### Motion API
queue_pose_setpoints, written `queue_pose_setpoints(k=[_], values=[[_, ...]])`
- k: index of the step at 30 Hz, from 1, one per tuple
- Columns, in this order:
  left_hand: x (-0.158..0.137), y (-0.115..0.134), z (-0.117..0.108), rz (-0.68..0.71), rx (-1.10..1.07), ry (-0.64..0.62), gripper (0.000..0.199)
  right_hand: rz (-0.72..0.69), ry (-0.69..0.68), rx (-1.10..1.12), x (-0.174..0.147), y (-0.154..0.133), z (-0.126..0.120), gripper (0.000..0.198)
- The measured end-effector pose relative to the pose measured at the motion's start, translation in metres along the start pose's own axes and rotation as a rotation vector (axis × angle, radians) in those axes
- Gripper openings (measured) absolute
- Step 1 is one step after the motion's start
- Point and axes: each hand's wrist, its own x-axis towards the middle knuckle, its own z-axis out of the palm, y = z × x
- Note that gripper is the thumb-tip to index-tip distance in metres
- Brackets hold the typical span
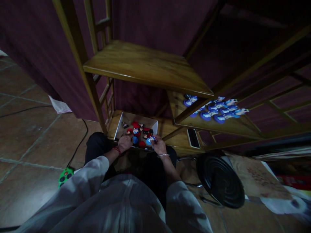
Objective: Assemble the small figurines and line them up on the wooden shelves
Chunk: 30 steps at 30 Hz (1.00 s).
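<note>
A shallow white-rimmed box (117, 129) stands on the lowest wooden shelf, with several small figurines (135, 130) on red or blue round bases lying in it. At its near left corner my left hand (125, 143) is closed, fingertips against a blue round base (134, 139); the rest of that piece is hidden by the hand. My right hand (159, 146), at the box's near right corner, pinches a small blue-and-white figurine (151, 139) with a light blue base. Both hands are over the near rim.
A wooden shelf board (145, 66) overhangs the box. To the right, blue-and-white figurines (213, 111) lie in rows on a higher shelf. A phone (193, 138) rests below them. A black round stool (220, 180) and a green power strip (65, 176) flank my legs.
</note>
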Motion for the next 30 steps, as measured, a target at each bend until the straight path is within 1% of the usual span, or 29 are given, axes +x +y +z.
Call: queue_pose_setpoints(k=[3, 12, 30], values=[[-0.001, 0.0, 0.001, 0.018, 0.016, 0.009, 0.031, 0.027, -0.006, 0.0, -0.002, -0.005, 0.001, 0.026], [-0.001, 0.0, 0.002, 0.06, 0.029, 0.015, 0.027, -0.006, -0.057, -0.001, -0.003, -0.011, 0.008, 0.025], [-0.002, 0.001, -0.002, 0.049, -0.029, -0.007, 0.03, -0.048, -0.182, -0.007, 0.002, -0.043, 0.044, 0.023]])
